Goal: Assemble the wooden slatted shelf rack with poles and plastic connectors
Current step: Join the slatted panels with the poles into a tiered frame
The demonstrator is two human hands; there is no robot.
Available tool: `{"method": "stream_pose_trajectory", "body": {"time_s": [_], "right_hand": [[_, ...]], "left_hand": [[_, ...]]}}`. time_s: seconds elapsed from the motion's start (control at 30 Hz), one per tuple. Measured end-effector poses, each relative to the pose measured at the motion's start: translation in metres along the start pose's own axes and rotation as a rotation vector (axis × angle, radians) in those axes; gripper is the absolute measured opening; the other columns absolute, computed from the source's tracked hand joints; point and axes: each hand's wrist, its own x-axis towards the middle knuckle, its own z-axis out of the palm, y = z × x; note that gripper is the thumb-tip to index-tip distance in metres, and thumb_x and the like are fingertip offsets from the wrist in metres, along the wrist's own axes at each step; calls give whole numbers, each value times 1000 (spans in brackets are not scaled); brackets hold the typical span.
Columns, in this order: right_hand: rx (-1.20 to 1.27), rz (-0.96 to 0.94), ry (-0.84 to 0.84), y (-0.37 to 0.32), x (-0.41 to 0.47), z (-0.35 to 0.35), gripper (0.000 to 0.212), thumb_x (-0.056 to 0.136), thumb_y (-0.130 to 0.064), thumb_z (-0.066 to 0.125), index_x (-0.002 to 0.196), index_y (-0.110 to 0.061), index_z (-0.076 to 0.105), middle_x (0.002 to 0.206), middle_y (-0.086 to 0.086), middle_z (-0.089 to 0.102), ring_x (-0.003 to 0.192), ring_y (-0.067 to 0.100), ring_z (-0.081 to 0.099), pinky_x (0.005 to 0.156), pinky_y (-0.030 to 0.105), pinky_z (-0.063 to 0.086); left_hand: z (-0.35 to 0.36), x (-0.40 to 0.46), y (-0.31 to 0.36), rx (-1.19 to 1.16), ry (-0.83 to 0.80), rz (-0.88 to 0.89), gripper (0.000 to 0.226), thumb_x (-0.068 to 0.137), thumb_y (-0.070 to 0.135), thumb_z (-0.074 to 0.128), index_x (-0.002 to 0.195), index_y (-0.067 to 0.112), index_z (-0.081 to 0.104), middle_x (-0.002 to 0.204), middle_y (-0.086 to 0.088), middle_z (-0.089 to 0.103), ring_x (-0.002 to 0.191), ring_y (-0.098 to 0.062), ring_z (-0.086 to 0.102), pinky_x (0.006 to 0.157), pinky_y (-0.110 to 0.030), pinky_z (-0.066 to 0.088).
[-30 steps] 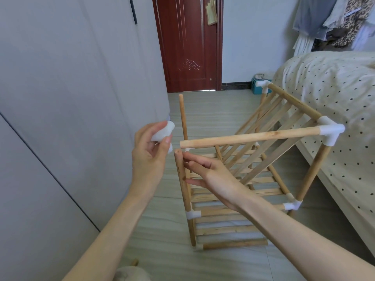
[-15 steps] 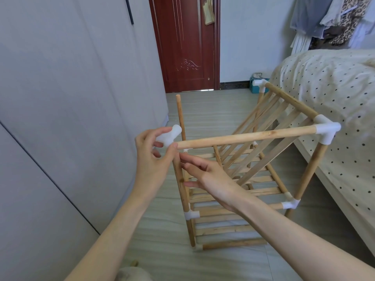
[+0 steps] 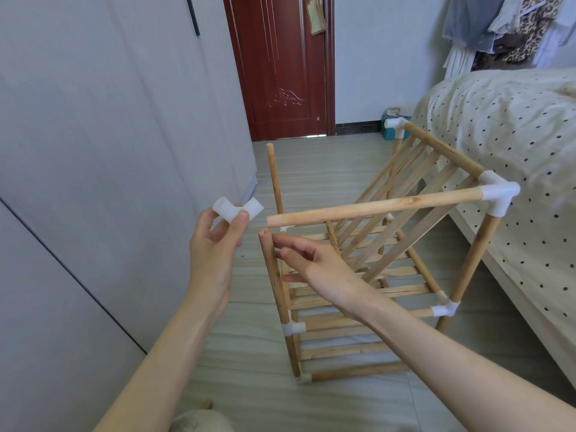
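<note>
Since the earlier frame, left hand (image 3: pixel 215 244) has drawn the white plastic connector (image 3: pixel 238 210) away from the horizontal pole (image 3: pixel 371 208), pinching it between thumb and fingers. Right hand (image 3: pixel 314 263), fingers relaxed and loosely extended, touches the upright pole (image 3: pixel 274 275). Rack (image 3: pixel 358 294) of pale round dowels and flat slats stands on the floor beside a spotted bed (image 3: pixel 505 126).

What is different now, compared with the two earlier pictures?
The left hand drew the white connector back left, away from the horizontal pole end it nearly touched half a second ago. Unchanged: it pinches the connector; the right hand fingers rest by the upright pole.
</note>
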Motion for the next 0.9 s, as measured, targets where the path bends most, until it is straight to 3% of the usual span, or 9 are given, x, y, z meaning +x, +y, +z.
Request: {"method": "stream_pose_trajectory", "body": {"time_s": [0.17,0.27,0.43,0.7,0.9], "right_hand": [[-8,-16,3,-1,2,0,29,99,-16,45,107,-41,57,103,-21,63,103,-4,58,84,20,53],[-9,-17,1,-1,2,-1,28,99,-16,45,112,-36,57,103,-22,62,101,-6,57,80,15,53],[-43,-24,9,-2,1,-1,28,98,-17,45,120,-30,58,102,-24,61,99,-7,57,81,16,52],[-50,-54,18,-2,1,0,25,98,-17,47,109,-36,57,98,-20,62,96,-5,59,82,17,53],[-61,-57,25,-4,1,0,25,98,-16,46,104,-38,56,99,-14,63,96,-2,59,85,23,53]], "left_hand": [[0,-4,2,63,-50,23,8,88,32,59,96,30,59,87,27,68,85,1,58,72,-24,40],[3,-7,5,59,-104,29,25,77,42,60,99,31,65,84,28,66,73,11,53,69,-15,41],[3,-4,3,7,-57,-49,23,78,45,58,88,28,69,76,24,63,73,4,51,73,-25,34],[2,0,7,-258,18,-304,34,65,41,68,89,18,64,71,6,63,65,-7,55,62,-22,35],[4,4,10,-345,49,-295,36,64,42,70,88,16,64,62,5,57,58,-6,54,57,-17,43]]}}
